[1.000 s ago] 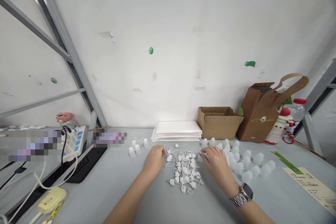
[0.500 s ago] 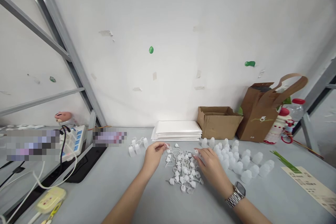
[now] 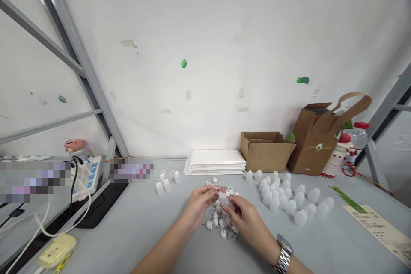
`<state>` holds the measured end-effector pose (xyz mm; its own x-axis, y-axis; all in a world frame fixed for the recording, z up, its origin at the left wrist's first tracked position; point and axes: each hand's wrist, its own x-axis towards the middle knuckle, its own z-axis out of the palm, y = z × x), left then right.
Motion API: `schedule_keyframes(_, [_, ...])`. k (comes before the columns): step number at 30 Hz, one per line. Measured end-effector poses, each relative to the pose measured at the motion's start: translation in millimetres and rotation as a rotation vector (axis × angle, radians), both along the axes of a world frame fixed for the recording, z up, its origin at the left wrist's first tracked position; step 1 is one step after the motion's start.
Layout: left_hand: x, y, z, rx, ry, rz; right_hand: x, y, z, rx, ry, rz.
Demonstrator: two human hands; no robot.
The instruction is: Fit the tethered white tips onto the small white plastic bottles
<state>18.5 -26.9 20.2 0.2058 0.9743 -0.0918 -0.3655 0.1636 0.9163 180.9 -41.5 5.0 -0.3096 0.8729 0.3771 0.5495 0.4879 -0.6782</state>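
Over the pile of white caps (image 3: pixel 215 219) with looped straps, my two hands meet. My right hand (image 3: pixel 245 217), with a metal watch on the wrist, grips a small translucent plastic bottle (image 3: pixel 225 201), tilted with its mouth toward the left hand. My left hand (image 3: pixel 199 204) is closed, thumb and fingers pinched at the bottle's mouth on a small white cap, mostly hidden by the fingers. Right of the hands stand several uncapped translucent bottles (image 3: pixel 282 199). To the left, several capped bottles (image 3: pixel 166 185) with strap loops stand in a small group.
Behind the pile lie stacked white flat sheets or envelopes (image 3: pixel 216 162). A cardboard box (image 3: pixel 266 154) and a brown paper bag (image 3: pixel 313 147) stand at the back right. A power strip (image 3: pixel 86 180), cables and a black flat object (image 3: pixel 102 207) are at left; a printed label (image 3: pixel 379 227) at right.
My hands have come together over the cap pile. My right hand now holds a bottle up against the cap in my left hand. The view has shifted slightly.
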Motion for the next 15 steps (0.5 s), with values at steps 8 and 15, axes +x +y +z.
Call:
schedule_keyframes(8, [3.6,-4.4,8.5,0.007,0.036,0.004,-4.2,-6.3,-0.5,-0.038,-0.006,-0.047])
schedule_keyframes(15, [6.2,-7.2,6.0,0.017,-0.041,-0.094,-4.5,-9.0,-3.1,0.083,-0.017,-0.041])
